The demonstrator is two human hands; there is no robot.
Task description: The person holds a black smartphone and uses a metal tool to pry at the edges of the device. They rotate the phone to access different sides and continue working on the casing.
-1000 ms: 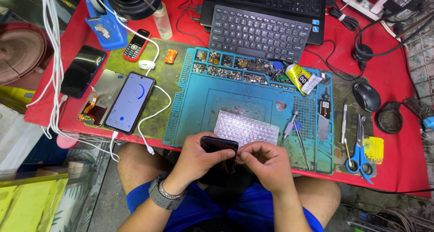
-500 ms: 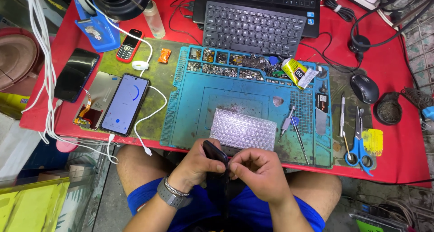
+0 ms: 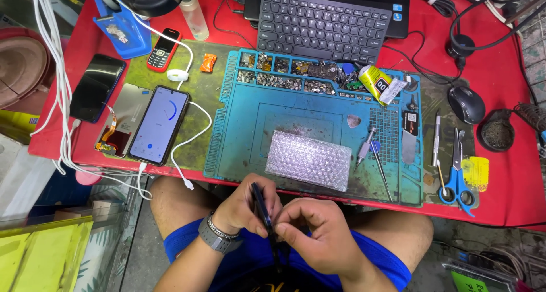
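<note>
Dark phone (image 3: 262,205), edge-on, above lap

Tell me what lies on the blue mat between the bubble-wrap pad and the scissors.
In the head view, between the bubble-wrap pad and the scissors lie a screwdriver, a thin probe, a flat metal blade and tweezers.

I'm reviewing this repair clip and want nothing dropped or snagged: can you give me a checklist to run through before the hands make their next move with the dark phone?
1. Left hand has the dark phone on edge: ok.
2. Right hand pinches the phone's lower part: ok.
3. Phone held over the lap, off the blue work mat: not ok, nothing under it but the lap.
4. Bubble wrap sheet lies flat on the mat in front of the hands: ok.
5. Screwdriver within reach beside the wrap: ok.
6. What the right fingertips work on: cannot tell, hidden.
</note>
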